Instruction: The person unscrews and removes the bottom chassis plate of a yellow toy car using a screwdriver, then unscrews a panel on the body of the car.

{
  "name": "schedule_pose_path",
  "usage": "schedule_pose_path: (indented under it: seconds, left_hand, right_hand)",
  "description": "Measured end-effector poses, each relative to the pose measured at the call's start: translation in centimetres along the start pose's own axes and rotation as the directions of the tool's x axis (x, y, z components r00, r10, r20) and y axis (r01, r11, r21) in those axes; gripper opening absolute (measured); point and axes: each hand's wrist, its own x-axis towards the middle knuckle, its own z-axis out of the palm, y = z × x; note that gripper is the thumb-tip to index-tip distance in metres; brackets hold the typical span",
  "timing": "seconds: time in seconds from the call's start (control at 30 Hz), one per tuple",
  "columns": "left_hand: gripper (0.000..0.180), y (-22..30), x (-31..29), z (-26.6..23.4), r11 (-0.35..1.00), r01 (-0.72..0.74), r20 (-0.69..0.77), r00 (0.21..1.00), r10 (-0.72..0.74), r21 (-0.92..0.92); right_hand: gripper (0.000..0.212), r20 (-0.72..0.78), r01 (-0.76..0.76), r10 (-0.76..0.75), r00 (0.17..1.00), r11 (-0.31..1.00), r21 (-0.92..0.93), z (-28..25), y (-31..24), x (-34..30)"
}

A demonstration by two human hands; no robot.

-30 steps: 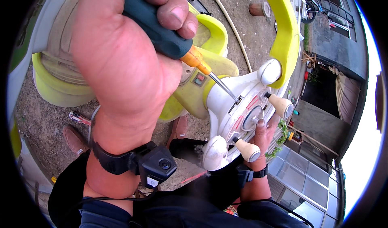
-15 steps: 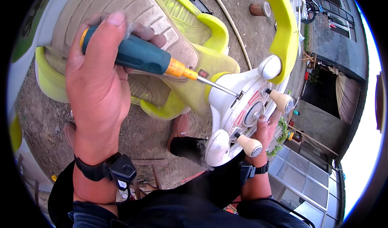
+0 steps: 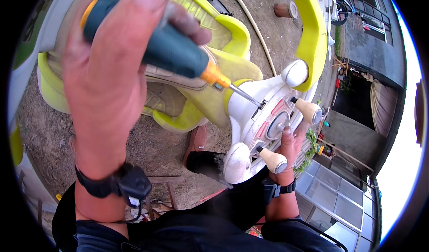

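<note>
My left hand is closed round a screwdriver with a dark teal handle, an orange collar and a slim metal shaft. The shaft slants down to the right, its tip at a small dark slot in a round white plastic console. On the console are red markings, a round centre disc and two cream knobs on black stems. My right hand grips the console's right side, its thumb by the disc; the other fingers are partly hidden behind it.
The console joins a yellow-green plastic ride-on body with ribbed seats and a curved yellow arm. Around it lie dirt ground, a hose and a short cylindrical block. A grey building stands to the right.
My left hand and the screwdriver handle have risen and come closer to the camera, tilting the shaft more steeply. The tip stays at the slot; my right hand keeps its hold.
</note>
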Motion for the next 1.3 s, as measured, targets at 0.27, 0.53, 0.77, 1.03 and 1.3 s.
schedule_pose_path:
  seconds: [0.27, 0.53, 0.77, 1.03, 1.3]
  left_hand:
    - [0.028, -5.6, -1.6, -1.5, 0.911, 0.268, -0.327, 0.870, -0.369, -0.314]
    - [0.028, -7.2, -5.3, -1.6, 0.829, 0.341, -0.437, 0.725, -0.532, -0.443]
    - [0.026, -10.1, -10.0, 1.3, 0.557, 0.521, -0.275, 0.523, -0.807, -0.647]
    - [0.024, -8.3, -7.4, 1.4, 0.727, 0.475, -0.376, 0.637, -0.672, -0.495]
    - [0.025, -4.9, -4.6, -2.7, 0.966, 0.193, -0.490, 0.834, -0.255, -0.174]
  right_hand:
    - [0.085, 0.004, 0.001, -0.001, 1.000, 0.999, -0.043, -0.7, 0.6, 0.0]
    - [0.086, 0.012, 0.015, -0.014, 1.000, 0.995, -0.097, -0.9, 1.5, 0.4]
    - [0.084, -0.021, 0.011, -0.013, 1.000, 0.997, -0.077, -1.2, 2.3, 0.5]
    - [0.082, -0.037, 0.037, -0.038, 0.999, 0.999, -0.027, -0.7, -0.6, 1.8]
    - [0.086, -0.004, -0.024, 0.024, 1.000, 0.999, -0.047, -0.9, 1.6, 0.5]
